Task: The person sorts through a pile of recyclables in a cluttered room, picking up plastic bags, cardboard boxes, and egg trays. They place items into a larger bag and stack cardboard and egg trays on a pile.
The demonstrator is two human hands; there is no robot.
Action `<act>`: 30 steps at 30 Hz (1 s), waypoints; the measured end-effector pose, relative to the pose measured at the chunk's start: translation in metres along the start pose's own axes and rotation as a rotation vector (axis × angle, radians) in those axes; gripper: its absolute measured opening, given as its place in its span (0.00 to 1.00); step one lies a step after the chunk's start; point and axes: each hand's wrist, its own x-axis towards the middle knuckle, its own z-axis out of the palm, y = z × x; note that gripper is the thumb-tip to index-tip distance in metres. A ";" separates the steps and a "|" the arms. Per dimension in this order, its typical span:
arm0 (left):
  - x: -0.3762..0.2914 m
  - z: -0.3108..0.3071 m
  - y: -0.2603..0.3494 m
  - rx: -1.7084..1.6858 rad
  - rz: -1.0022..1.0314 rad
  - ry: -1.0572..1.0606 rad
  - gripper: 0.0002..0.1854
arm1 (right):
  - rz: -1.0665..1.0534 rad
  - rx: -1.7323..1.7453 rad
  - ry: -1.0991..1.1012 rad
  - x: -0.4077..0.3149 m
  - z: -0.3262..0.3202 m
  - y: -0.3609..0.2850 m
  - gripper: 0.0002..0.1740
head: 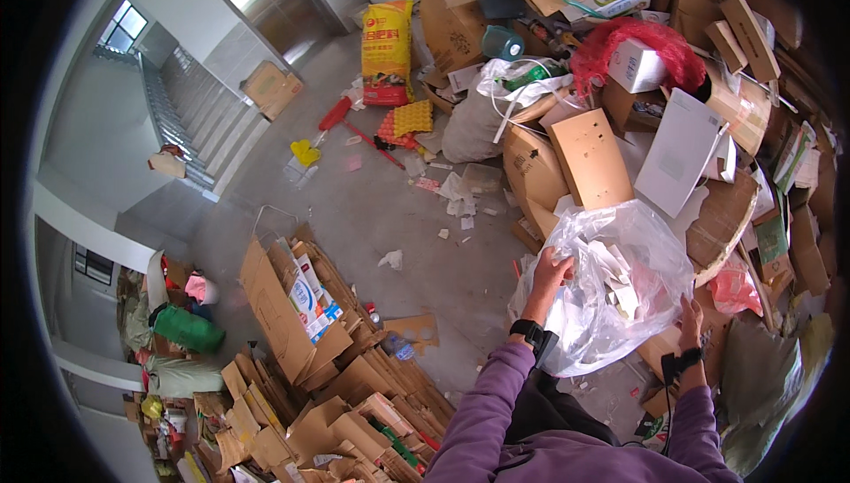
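Observation:
A large clear plastic bag (657, 323) hangs in front of me with its mouth spread wide. White paper or card scraps (614, 277) lie inside it. My left hand (552, 278) grips the rim on the left side, fingers curled over the film. On the opposite side, my right hand (690, 320) holds the bag's edge. Both wrists carry black straps with small devices. Just beyond the bag leans a brown cardboard box (591, 157), with a flat white box (680, 151) to its right. The bag's underside is hidden.
A high heap of cardboard boxes (730, 211) rises ahead and right. Flattened cardboard (392, 383) is stacked at lower left. A yellow sack (387, 51), a red broom (335, 113) and paper litter (392, 259) lie across the concrete floor. Stairs (216, 124) stand at far left.

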 end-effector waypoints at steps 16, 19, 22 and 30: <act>-0.030 -0.027 -0.012 0.148 0.082 -0.156 0.12 | 0.342 0.045 -0.431 -0.103 -0.064 0.114 0.10; -0.034 -0.016 -0.011 0.035 0.025 -0.276 0.10 | 0.498 -0.007 -0.437 -0.116 -0.037 0.132 0.13; -0.050 -0.012 -0.006 -0.005 -0.125 -0.350 0.08 | 0.392 -0.005 -0.428 -0.116 -0.003 0.140 0.17; -0.085 -0.058 -0.012 -0.150 -0.165 -0.408 0.10 | 0.190 0.005 -0.343 -0.184 0.079 0.075 0.37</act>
